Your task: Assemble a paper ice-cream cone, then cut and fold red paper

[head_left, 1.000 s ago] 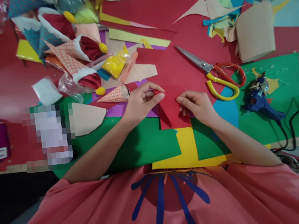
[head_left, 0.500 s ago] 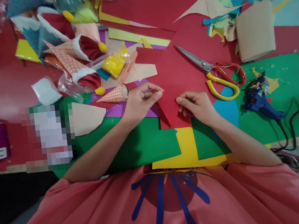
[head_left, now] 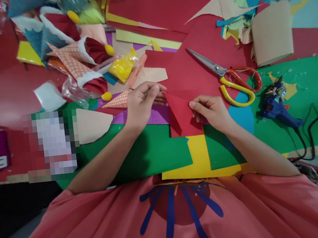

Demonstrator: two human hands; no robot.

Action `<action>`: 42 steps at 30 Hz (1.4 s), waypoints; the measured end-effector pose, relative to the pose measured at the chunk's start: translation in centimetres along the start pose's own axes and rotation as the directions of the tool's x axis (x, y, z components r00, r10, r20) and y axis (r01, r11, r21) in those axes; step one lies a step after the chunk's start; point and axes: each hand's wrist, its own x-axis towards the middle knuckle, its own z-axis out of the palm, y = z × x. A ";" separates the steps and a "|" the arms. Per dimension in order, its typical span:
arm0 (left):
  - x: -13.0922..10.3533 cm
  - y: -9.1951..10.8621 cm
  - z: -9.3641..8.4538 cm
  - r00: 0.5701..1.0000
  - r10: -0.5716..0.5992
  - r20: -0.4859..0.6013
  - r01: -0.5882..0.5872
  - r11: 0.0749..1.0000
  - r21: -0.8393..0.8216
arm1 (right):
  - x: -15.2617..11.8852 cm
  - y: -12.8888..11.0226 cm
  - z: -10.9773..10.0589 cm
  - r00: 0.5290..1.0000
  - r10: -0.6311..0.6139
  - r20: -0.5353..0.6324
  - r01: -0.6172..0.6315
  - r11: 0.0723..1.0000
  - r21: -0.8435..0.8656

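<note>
A small red craft sheet piece [head_left: 181,111] is held up between both hands, in front of a larger red sheet [head_left: 176,68]. At its upper left tip, the thumb and fingers of my left hand [head_left: 140,104] are pinched together. My right hand [head_left: 212,111] pinches its right edge between thumb and forefinger, the other fingers curled beneath. Beside my left hand lies a checked orange-and-white cone [head_left: 116,100], partly covered by that hand. Scissors [head_left: 222,72] with red and yellow handles lie open beyond my right hand.
At right, a blue glue gun [head_left: 278,106] with a black cord lies on a green sheet [head_left: 308,80]. A beige tube [head_left: 272,33] stands behind it. Several checked cones [head_left: 68,62] and a yellow clay packet [head_left: 123,66] are at upper left. A beige cutout [head_left: 93,126] lies left.
My left hand has shifted slightly left and up, its fingers now turned more upward. The small red piece shows more clearly between the hands. My right hand has barely moved.
</note>
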 end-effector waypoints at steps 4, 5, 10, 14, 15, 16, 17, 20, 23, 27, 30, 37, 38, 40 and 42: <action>-0.2 0.3 0.2 0.994 -0.090 0.061 0.097 0.988 -0.118 | 0.0 0.0 0.0 0.999 -0.019 -0.029 0.020 0.999 0.025; -0.3 0.5 0.3 0.989 -0.108 0.103 0.121 0.984 -0.129 | 0.0 0.0 0.0 0.999 -0.024 -0.034 0.025 0.999 0.026; -0.5 0.9 0.6 0.972 -0.117 0.205 0.123 0.992 -0.015 | -0.1 0.0 0.1 0.999 -0.042 -0.033 0.043 0.998 0.034; -0.6 1.0 0.5 0.974 -0.111 0.198 0.107 0.994 0.028 | -0.3 0.0 0.1 0.998 -0.056 -0.029 0.057 0.997 0.042; -0.7 1.0 0.5 0.973 -0.111 0.202 0.108 0.994 0.027 | -0.3 0.0 0.1 0.998 -0.056 -0.027 0.057 0.998 0.039; -0.8 1.0 0.5 0.973 -0.109 0.202 0.106 0.994 0.026 | -0.3 0.0 0.2 0.998 -0.054 -0.021 0.055 0.998 0.036; -0.9 1.1 0.5 0.974 -0.105 0.200 0.102 0.994 0.029 | -0.4 -0.1 0.2 0.999 -0.052 -0.014 0.052 0.998 0.031; -1.3 1.1 0.7 0.981 -0.081 0.174 0.073 0.996 0.049 | -0.5 -0.1 0.3 0.999 -0.044 0.004 0.044 0.999 0.016; -1.4 1.2 0.8 0.983 -0.067 0.173 0.056 0.996 0.064 | -0.5 -0.2 0.4 0.999 -0.045 -0.012 0.045 0.999 0.000; -1.3 1.4 0.7 0.958 -0.114 0.264 0.097 0.992 0.076 | -0.5 -0.4 0.4 0.996 -0.055 -0.063 0.055 0.998 0.007; -1.2 1.5 0.7 0.917 -0.197 0.346 0.168 0.979 0.113 | -0.5 -0.5 0.4 0.994 -0.062 -0.087 0.064 0.998 0.018; -1.3 1.2 0.7 0.909 -0.233 0.345 0.187 0.969 0.160 | -0.6 -0.3 0.4 0.997 -0.031 -0.072 0.033 0.999 0.036; -1.2 1.2 0.7 0.914 -0.219 0.341 0.171 0.971 0.166 | -0.6 -0.3 0.4 0.998 -0.032 -0.058 0.034 0.999 0.043; -1.2 1.3 0.6 0.921 -0.188 0.341 0.136 0.976 0.172 | -0.4 -0.2 0.4 0.999 -0.044 -0.030 0.045 0.997 0.057; -1.2 1.4 0.6 0.918 -0.176 0.356 0.118 0.977 0.179 | -0.3 -0.2 0.4 0.998 -0.055 -0.015 0.056 0.996 0.065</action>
